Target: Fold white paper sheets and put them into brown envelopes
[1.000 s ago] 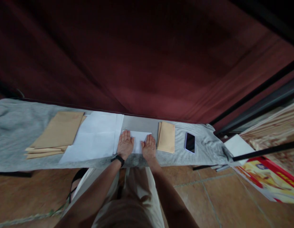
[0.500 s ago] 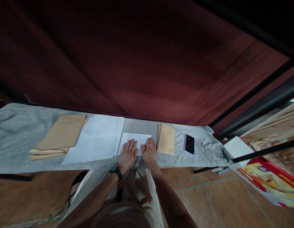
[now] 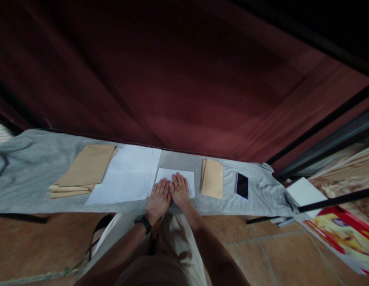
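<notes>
A white sheet of paper (image 3: pixel 189 179), apparently folded, lies in front of me on the grey cloth. My left hand (image 3: pixel 159 196) rests flat on its left part, fingers stretched out. Close beside it, my right hand (image 3: pixel 180 188) presses flat on the middle of the same paper, palm down. The hands nearly touch and cover much of the sheet. To their left is a stack of larger white sheets (image 3: pixel 129 174). Some small tan envelopes (image 3: pixel 212 178) lie to the right of the paper.
Several large brown envelopes (image 3: pixel 89 165) are stacked at the left. A phone (image 3: pixel 242 186) lies at the right on the grey cloth (image 3: pixel 26 171). A dark red curtain (image 3: pixel 178 107) hangs behind the table. A red and yellow box (image 3: pixel 345 234) is at the far right.
My right hand has slid left across the paper, from its right end to near my left hand. The view has shifted a little, so things appear farther right.
</notes>
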Demonstrator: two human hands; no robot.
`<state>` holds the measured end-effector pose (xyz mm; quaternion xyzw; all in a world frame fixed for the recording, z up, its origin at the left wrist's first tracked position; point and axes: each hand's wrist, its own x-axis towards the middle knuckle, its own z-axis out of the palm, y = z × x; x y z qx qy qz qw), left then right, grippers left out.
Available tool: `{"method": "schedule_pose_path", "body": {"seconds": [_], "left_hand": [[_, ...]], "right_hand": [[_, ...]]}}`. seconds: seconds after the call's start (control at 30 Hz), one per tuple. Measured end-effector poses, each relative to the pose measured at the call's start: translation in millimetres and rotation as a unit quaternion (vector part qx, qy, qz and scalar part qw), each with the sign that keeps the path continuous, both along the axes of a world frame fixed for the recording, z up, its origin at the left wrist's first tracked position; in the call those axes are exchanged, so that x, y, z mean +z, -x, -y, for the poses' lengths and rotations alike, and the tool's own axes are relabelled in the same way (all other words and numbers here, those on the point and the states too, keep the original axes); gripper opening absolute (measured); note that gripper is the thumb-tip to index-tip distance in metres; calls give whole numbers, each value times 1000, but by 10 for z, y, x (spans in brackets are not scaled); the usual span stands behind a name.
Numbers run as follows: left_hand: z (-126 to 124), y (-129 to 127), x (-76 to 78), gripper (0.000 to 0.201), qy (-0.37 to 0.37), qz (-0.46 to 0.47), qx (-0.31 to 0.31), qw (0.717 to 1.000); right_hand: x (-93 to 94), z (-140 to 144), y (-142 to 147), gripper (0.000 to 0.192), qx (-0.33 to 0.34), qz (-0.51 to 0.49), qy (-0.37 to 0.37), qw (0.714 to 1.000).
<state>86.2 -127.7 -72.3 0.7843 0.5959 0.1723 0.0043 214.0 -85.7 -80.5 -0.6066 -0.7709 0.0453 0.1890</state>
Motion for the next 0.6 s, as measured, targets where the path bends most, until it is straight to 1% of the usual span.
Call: {"method": "schedule_pose_path", "body": {"seconds": [0.27,0.37,0.47,0.53,0.6], "left_hand": [[-8,4,-5,56,-9,17,3,1000],[-6,2,-16,56,-15,5,6,1000],[0,-3,-17,55,-21,0,10,1000],[3,-7,-15,55,-24,-3,9,1000],[2,-6,-14,55,-28,-4,5,1000]], "right_hand": [[-135,-142,-477,55,-87,15,-67,994],[-135,-181,-542,55,-109,26,-66,991],[-109,-180,-494,54,-138,29,-56,988],[-94,-144,-414,53,-121,24,-58,991],[-92,-82,-316,51,-63,21,-60,996]]}}
